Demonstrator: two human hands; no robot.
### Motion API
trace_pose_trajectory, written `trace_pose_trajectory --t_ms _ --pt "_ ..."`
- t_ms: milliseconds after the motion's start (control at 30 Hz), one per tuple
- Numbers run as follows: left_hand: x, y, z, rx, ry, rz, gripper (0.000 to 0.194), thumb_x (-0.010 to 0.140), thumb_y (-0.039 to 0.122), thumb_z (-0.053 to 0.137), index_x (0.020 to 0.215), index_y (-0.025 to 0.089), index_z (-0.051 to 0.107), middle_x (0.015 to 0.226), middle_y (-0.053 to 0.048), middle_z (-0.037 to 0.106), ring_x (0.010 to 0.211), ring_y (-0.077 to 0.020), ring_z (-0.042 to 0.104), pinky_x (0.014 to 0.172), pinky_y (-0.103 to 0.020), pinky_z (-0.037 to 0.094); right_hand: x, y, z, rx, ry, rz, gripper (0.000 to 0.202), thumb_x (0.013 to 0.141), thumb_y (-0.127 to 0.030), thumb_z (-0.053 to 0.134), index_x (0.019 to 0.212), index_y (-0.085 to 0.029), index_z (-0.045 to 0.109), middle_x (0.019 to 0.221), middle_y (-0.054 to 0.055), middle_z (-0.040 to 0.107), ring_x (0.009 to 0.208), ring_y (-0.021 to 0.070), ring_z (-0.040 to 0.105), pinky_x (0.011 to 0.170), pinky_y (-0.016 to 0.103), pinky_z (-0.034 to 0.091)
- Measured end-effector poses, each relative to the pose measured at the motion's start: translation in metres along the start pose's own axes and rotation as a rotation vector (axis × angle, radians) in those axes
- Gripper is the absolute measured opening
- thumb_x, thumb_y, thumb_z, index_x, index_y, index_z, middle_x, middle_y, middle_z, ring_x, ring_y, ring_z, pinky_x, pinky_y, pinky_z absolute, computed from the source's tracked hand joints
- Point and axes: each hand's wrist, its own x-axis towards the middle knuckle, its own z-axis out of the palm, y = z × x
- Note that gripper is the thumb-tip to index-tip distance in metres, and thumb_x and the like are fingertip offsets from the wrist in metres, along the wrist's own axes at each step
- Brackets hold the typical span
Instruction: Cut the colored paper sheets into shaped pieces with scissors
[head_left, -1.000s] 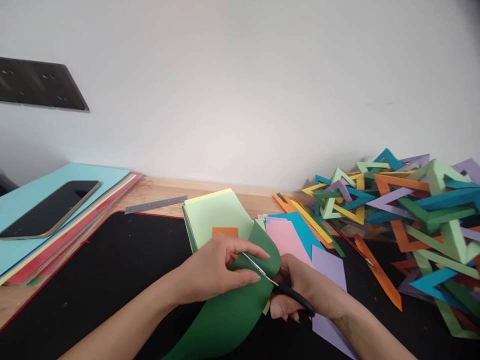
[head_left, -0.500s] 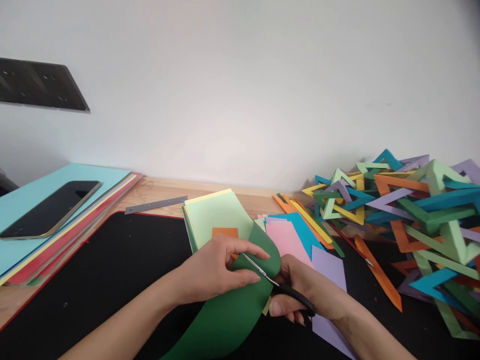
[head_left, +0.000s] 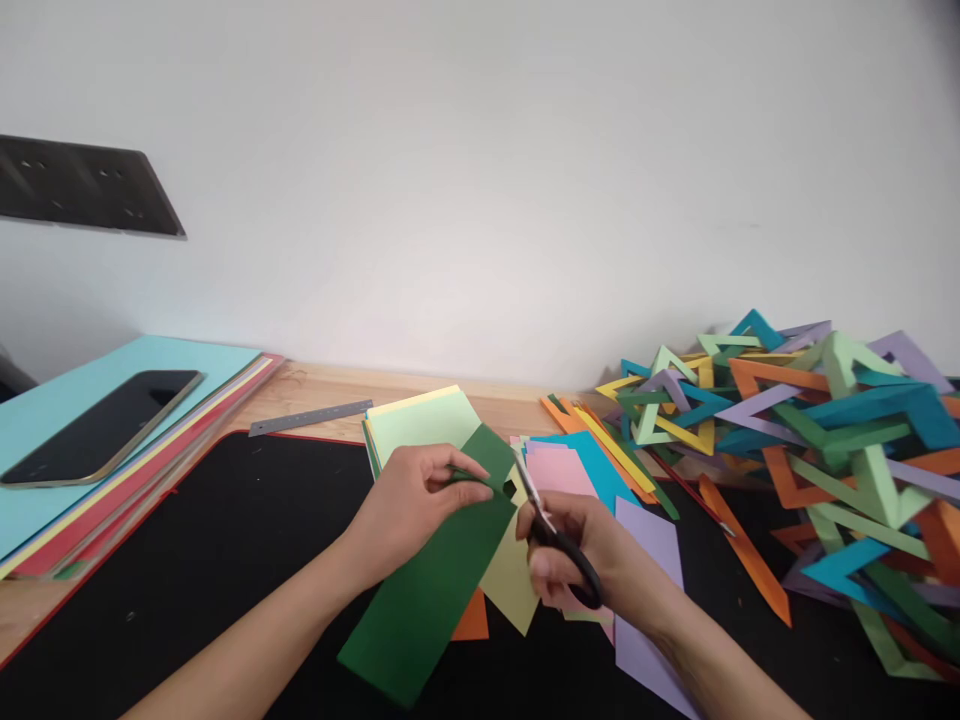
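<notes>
- A plain pale wall filled the upper half of the frame.
- A light wooden tabletop showed its grain in a band along the wall's foot.
- A black mat with red edging covered the lower part, small flecks dotting it.
- A heap of folded paper strips, many-coloured, spread over the right side.
- A stack of large sheets, light blue on top, lay at the left edge.
- Green paper slanted across the lower centre.
- The left hand pinched it narrowly between thumb and fingers.
- The right hand, right of centre, had its fingers curled round the scissors' handles.
- A dark phone lay on the stack.
- A dark socket panel hung upper left.
- Black-handled scissors pointed upward beside the paper's right edge.
- A grey ruler lay left of centre, its markings too small to read.
</notes>
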Motion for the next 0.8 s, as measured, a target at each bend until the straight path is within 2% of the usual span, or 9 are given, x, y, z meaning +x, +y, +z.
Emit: trace_pose_trajectory --t_ms 100,233,333,433,500,567,667,733,800 --pt "0.0 -0.001 0.002 -0.059 0.103 0.055 0.013 0.072 0.03 0.071 0.073 0.017 0.069 0.07 -0.001 0.069 0.062 -0.0146 0.059 0.054 -0.022 0.042 0.002 -0.001 -0.001 0.035 0.123 -0.144 0.047 0.065 -0.051 0.077 0.087 -0.019 0.05 0.071 0.005 0.068 0.055 0.0146 0.06 0.055 0.026 0.047" --pt "-0.005 0.0 0.006 -0.087 0.106 0.117 0.018 0.074 0.034 0.07 0.067 0.017 0.07 0.116 -0.008 0.065 0.087 -0.022 0.065 0.067 -0.027 0.049 0.005 -0.001 0.001 -0.05 0.173 -0.306 0.05 0.063 -0.053 0.077 0.092 -0.022 0.051 0.088 0.005 0.063 0.084 0.0211 0.061 0.074 0.03 0.048" --pt "-0.007 -0.001 0.008 -0.062 0.101 0.149 0.025 0.075 0.037 0.069 0.061 0.016 0.066 0.14 -0.008 0.047 0.106 -0.0273 0.06 0.079 -0.032 0.05 0.007 0.005 0.002 -0.219 0.449 -0.443 0.047 0.064 -0.05 0.078 0.09 -0.023 0.05 0.084 0.002 0.055 0.081 0.0198 0.055 0.076 0.032 0.046" --pt "-0.005 -0.004 0.008 0.015 0.126 0.179 0.026 0.072 0.038 0.071 0.058 0.017 0.065 0.139 -0.009 0.048 0.116 -0.0297 0.052 0.091 -0.037 0.045 0.008 0.008 0.0 -0.354 0.648 -0.578 0.052 0.064 -0.051 0.077 0.099 -0.023 0.05 0.095 0.005 0.056 0.094 0.0239 0.054 0.087 0.038 0.042" --pt "-0.002 -0.007 0.007 0.057 0.133 0.212 0.023 0.07 0.038 0.073 0.058 0.019 0.068 0.132 -0.009 0.054 0.123 -0.0307 0.046 0.1 -0.04 0.036 0.007 0.008 -0.001 -0.405 0.6 -0.663 0.057 0.065 -0.053 0.076 0.106 -0.024 0.051 0.107 0.008 0.056 0.105 0.0267 0.051 0.092 0.04 0.039" --pt "0.0 -0.011 0.008 0.03 0.118 0.242 0.021 0.071 0.038 0.071 0.059 0.02 0.069 0.121 -0.008 0.063 0.123 -0.0303 0.046 0.102 -0.039 0.034 0.006 0.008 0.001 -0.401 0.471 -0.676 0.058 0.064 -0.054 0.076 0.108 -0.024 0.053 0.109 0.008 0.057 0.104 0.0268 0.052 0.091 0.038 0.041" --pt "-0.001 -0.015 0.012 0.007 0.102 0.249 0.026 0.077 0.042 0.062 0.069 0.019 0.072 0.102 -0.008 0.07 0.103 -0.0272 0.06 0.087 -0.035 0.045 0.007 0.009 0.007 -0.31 0.334 -0.516 0.042 0.068 -0.047 0.075 0.096 -0.022 0.057 0.087 0.003 0.06 0.081 0.0205 0.056 0.071 0.03 0.046" --pt "-0.002 -0.016 0.014 0.031 0.089 0.236 0.033 0.08 0.046 0.056 0.08 0.017 0.073 0.097 -0.008 0.071 0.09 -0.0256 0.063 0.078 -0.034 0.049 0.009 0.009 0.01 -0.224 0.334 -0.417 0.034 0.068 -0.044 0.075 0.085 -0.02 0.058 0.069 0.0 0.055 0.063 0.0156 0.052 0.057 0.026 0.042" --pt "-0.001 -0.015 0.012 0.074 0.075 0.22 0.042 0.083 0.05 0.049 0.093 0.016 0.072 0.097 -0.008 0.071 0.09 -0.0257 0.064 0.077 -0.033 0.05 0.011 0.006 0.007 -0.16 0.387 -0.388 0.034 0.067 -0.046 0.074 0.077 -0.019 0.058 0.06 -0.002 0.05 0.053 0.013 0.046 0.05 0.024 0.039"
